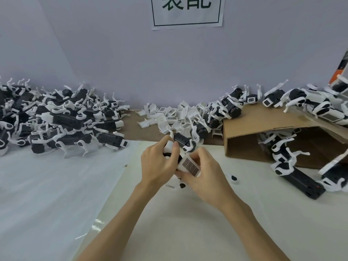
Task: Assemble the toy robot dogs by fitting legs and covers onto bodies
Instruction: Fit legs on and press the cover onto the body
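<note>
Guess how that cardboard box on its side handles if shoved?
The cardboard box probably slides easily: it looks thin and light. Its open mouth and bowed top suggest it flexes. The toy dogs piled on top would likely tumble.

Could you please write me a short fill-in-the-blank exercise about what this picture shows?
1. Both hands, left and right, hold one toy dog over the ____ sheet.
2. The big dog pile lies on the person's ____ side.
3. The loose white covers lie between that pile and the ____ box.
4. The paper sign hangs on the ____.

Missing words: white; left; cardboard; wall
</note>
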`<state>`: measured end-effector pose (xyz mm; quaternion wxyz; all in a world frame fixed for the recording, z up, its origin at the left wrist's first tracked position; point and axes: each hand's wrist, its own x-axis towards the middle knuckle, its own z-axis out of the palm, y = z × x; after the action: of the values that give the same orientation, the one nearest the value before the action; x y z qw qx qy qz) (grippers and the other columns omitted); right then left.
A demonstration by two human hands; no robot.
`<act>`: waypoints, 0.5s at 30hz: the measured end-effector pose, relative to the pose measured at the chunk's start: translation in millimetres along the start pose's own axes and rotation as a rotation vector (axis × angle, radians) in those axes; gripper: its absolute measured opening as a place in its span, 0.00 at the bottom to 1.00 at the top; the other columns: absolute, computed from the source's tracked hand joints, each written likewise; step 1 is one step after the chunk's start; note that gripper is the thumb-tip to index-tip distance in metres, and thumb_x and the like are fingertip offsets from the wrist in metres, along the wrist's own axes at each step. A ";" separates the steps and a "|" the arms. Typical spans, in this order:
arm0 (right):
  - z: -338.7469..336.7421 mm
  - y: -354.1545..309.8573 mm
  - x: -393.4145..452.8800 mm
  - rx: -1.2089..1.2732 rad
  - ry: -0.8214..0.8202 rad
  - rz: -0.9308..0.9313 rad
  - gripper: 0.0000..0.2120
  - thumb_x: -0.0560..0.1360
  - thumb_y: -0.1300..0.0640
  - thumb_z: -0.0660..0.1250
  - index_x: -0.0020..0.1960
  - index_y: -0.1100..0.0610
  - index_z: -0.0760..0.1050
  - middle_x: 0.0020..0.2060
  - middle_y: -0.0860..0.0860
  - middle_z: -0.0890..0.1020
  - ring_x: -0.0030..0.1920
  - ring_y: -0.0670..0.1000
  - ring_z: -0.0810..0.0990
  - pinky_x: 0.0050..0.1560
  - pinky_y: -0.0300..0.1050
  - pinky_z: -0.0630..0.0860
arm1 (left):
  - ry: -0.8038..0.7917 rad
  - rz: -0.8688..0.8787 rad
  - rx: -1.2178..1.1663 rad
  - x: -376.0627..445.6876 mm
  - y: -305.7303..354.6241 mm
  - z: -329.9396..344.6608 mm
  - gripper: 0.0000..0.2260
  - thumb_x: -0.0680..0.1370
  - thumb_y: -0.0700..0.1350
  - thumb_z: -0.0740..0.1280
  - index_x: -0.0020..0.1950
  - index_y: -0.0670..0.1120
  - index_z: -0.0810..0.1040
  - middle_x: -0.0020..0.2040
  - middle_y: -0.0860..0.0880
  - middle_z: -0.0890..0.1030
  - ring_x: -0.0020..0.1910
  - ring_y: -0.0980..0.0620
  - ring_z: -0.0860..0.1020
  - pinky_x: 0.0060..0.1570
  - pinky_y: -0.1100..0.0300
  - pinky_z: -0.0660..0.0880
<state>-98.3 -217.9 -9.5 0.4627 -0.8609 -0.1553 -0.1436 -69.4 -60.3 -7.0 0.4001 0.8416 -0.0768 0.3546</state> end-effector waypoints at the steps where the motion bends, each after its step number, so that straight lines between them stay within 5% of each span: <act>1: 0.0 0.7 0.2 0.017 -0.022 -0.008 0.19 0.72 0.49 0.80 0.55 0.53 0.75 0.51 0.46 0.79 0.52 0.46 0.79 0.50 0.40 0.77 | -0.013 -0.012 -0.065 0.1 -3.6 -2.0 0.14 0.80 0.56 0.61 0.39 0.50 0.73 0.27 0.51 0.74 0.28 0.48 0.72 0.30 0.53 0.68; 4: -0.4 5.9 1.3 0.001 -0.011 -0.059 0.18 0.75 0.50 0.78 0.61 0.55 0.79 0.54 0.46 0.80 0.55 0.45 0.78 0.57 0.35 0.73 | -0.040 -0.098 -0.255 1.9 -10.7 -5.8 0.12 0.80 0.55 0.61 0.41 0.51 0.77 0.28 0.54 0.78 0.29 0.54 0.73 0.30 0.62 0.67; 9: 6.2 10.5 0.4 -0.010 0.009 -0.084 0.19 0.76 0.48 0.76 0.65 0.51 0.80 0.55 0.45 0.80 0.57 0.46 0.78 0.60 0.42 0.75 | -0.080 -0.138 -0.334 1.7 -16.7 -3.8 0.18 0.84 0.57 0.55 0.42 0.53 0.78 0.33 0.45 0.78 0.37 0.42 0.75 0.39 0.47 0.71; 15: 14.2 6.9 -2.2 -0.009 0.032 -0.119 0.19 0.78 0.45 0.72 0.67 0.48 0.78 0.53 0.43 0.78 0.55 0.48 0.78 0.55 0.44 0.78 | -0.149 -0.117 -0.337 -3.6 -5.7 -1.0 0.22 0.85 0.58 0.53 0.46 0.45 0.77 0.35 0.49 0.78 0.36 0.47 0.75 0.39 0.45 0.71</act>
<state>-96.1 -209.9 -23.1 0.4520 -0.8497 -0.1984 -0.1851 -70.2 -56.4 -12.5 0.5483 0.7897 -0.1154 0.2498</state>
